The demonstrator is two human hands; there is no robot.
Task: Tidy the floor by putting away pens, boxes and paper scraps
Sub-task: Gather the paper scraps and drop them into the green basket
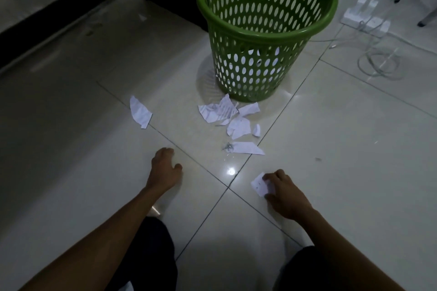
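The right hand [285,192] lay low on the pale tiled floor [343,149], near and to the right. Its bent fingertips sat on the far edge of a small scrap [260,185] and its thumb on the near edge, so it pinched the paper between them. This scrap was white, roughly square and speckled with faint dark marks, and it lay flat on the tile.

The left hand [165,170] rested on the floor to the left, well apart from any paper. Its fingers were bent with the tips on the tile, and it held nothing.

Farther off, a pile of scraps [227,113] lay just in front of a green basket [250,73], with its farthest pieces touching the basket's base. The pieces were white and torn to jagged edges. One was crumpled and showed lines of print, and the others were plain.

A long scrap [248,148], cut to a point on the right, lay nearer than the pile, with a few grey specks [228,146] at its left end. A lone scrap [140,112], creased and uneven, lay to the left of the pile, across a tile joint.

The basket stood upright, its wall pierced with oval holes. White paper showed through the lower ones.

Far right, a white power strip [364,19] and a coiled cable [378,64] lay on the floor.
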